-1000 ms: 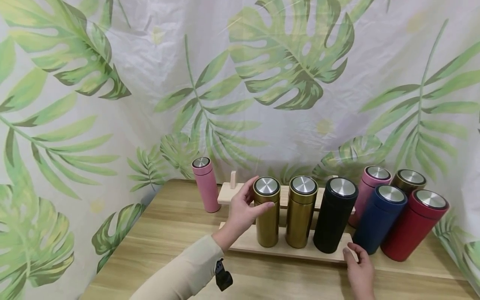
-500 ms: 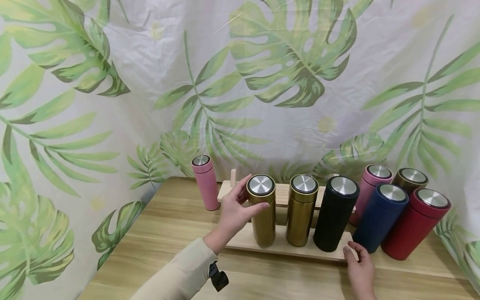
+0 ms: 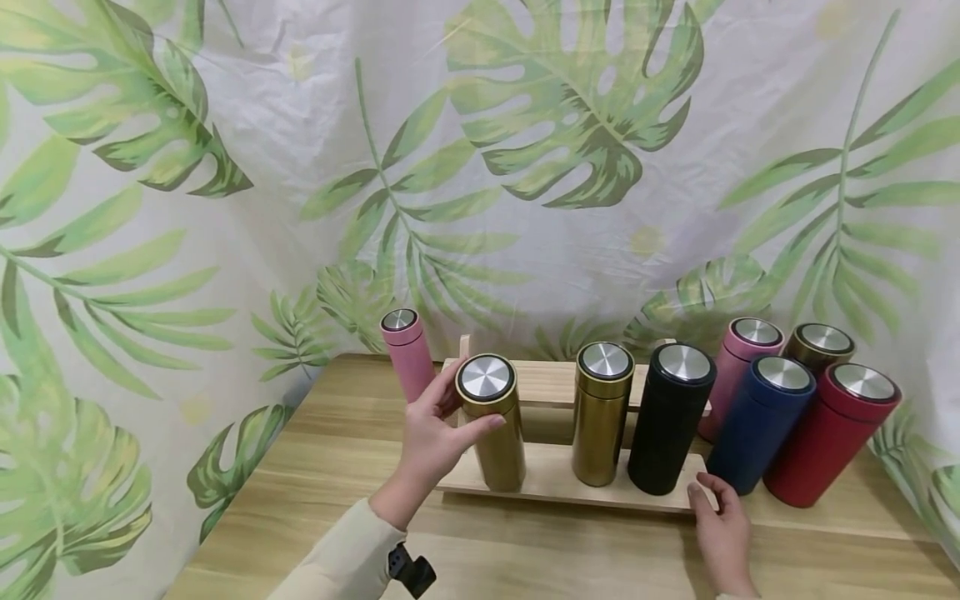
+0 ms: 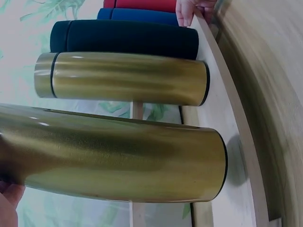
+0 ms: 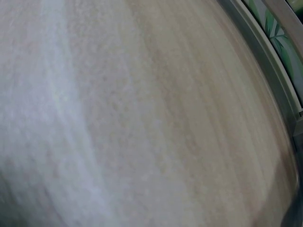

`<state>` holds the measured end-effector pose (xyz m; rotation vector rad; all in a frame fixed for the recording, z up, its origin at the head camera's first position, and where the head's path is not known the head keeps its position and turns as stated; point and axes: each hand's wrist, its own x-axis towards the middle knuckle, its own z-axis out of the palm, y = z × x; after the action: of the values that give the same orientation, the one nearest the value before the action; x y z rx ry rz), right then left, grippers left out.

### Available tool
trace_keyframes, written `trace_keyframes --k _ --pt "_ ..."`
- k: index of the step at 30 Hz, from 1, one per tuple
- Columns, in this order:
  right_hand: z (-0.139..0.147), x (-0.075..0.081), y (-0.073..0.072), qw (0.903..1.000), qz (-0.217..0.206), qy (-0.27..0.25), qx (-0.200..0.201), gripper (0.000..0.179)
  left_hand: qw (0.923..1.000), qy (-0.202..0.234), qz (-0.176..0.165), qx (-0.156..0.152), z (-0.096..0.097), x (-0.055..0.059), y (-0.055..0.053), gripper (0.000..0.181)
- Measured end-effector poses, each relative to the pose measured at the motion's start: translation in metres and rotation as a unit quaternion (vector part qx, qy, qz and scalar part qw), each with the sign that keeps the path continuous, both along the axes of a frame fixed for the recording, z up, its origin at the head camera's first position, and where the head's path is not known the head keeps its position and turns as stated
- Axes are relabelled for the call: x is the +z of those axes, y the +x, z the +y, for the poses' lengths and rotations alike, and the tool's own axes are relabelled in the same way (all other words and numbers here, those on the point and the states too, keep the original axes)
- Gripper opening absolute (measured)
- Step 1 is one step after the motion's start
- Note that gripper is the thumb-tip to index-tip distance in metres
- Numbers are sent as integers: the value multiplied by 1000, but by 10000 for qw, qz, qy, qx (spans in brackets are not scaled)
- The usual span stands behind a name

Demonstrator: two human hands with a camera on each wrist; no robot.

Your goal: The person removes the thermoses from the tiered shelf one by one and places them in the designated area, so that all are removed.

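Note:
My left hand (image 3: 435, 442) grips a gold thermos (image 3: 501, 450) around its upper part, thumb in front. The thermos is upright over the left part of the lower board of a two-tier wooden rack (image 3: 555, 487); its base is close over the board, with a shadow beside it in the left wrist view. A second gold thermos (image 3: 602, 425) and a black thermos (image 3: 670, 421) stand on the same board to the right. My right hand (image 3: 722, 529) pinches the board's right end between thumb and fingers; the left wrist view also shows those fingers (image 4: 185, 13).
Right of the rack stand a pink thermos (image 3: 738, 375), a brown one (image 3: 821, 343), a blue one (image 3: 765, 425) and a red one (image 3: 832, 437). A slim pink thermos (image 3: 407, 358) is at the back left. A leaf-print cloth (image 3: 420, 167) hangs behind the wooden table (image 3: 322, 450).
My left hand has moved the gold thermos leftward along the lower board, widening the gap to the second gold one. My right hand has stayed at the board's right end.

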<state>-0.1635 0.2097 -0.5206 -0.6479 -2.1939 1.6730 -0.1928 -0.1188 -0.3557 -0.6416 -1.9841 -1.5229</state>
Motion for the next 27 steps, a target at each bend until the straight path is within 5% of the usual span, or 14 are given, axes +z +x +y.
trace_keyframes --k 14,20,27 --pt "-1 -2 -1 9998 45 4 -176 35 9939 -253 509 940 -50 18 11 77" --pt "0 -3 -1 9996 141 -19 -258 32 9871 181 195 1582 -73 24 9 74" --pt "1 -2 0 9998 99 40 -155 35 9697 781 -107 2312 -90 20 1 72"
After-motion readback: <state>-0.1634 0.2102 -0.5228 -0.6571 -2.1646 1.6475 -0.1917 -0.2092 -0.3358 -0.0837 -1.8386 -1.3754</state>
